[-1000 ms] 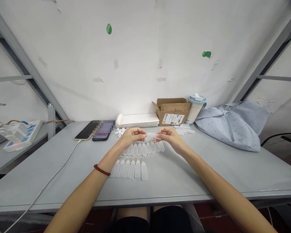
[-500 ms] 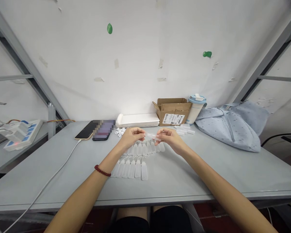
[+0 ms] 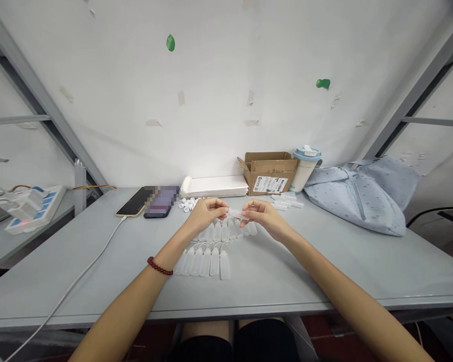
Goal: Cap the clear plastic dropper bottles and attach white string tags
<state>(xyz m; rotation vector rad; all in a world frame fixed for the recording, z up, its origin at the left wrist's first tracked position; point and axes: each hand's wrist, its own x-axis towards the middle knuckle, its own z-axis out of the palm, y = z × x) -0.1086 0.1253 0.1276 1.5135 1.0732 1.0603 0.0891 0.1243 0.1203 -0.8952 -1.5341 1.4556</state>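
Observation:
A small translucent plastic bottle (image 3: pixel 235 213) is held sideways above the table between my two hands. My left hand (image 3: pixel 207 213) pinches its left end, the neck, between thumb and fingertips; whether a cap is there is too small to tell. Closed on the right end, the body, is my right hand (image 3: pixel 262 216). Beneath them lie several similar bottles with thin white tips in a back row (image 3: pixel 225 232) and a front row (image 3: pixel 206 263). Small white caps (image 3: pixel 186 204) form a pile just beyond my left wrist.
Loose clear bottles (image 3: pixel 287 202) lie right of my right hand. Behind stand a white stack (image 3: pixel 215 186), an open cardboard box (image 3: pixel 270 176) and a lidded cup (image 3: pixel 304 171). A pale blue cloth bag (image 3: pixel 357 198) is at right. Two phones (image 3: pixel 162 202) and a charging cable (image 3: pixel 94 262) are left.
My right hand has shifted slightly left, bringing my hands a little closer together around the bottle. The bottles on the table stay in place.

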